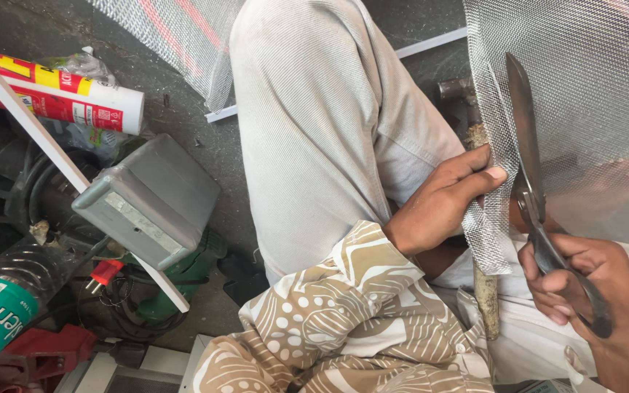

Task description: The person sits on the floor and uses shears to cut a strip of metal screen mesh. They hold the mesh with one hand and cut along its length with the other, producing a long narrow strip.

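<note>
My left hand (442, 200) pinches the lower edge of a sheet of fine grey wire mesh (584, 80) that hangs over my right knee. My right hand (584, 291) grips the handles of dark metal shears (527, 153), whose blades point up and lie against the mesh just right of my left fingers. A narrow strip of mesh (485, 233) hangs down beside the blades. I sit with my left knee (314, 109) raised, in light trousers and a tan patterned shirt (343, 320).
A red, yellow and white sealant tube (60, 94) lies at the left by a grey metal box (151, 200). A white strip (38, 131) runs diagonally. A plastic bottle (1, 306), a green tool (183, 273) and cables crowd the lower left. More mesh (183, 36) lies behind.
</note>
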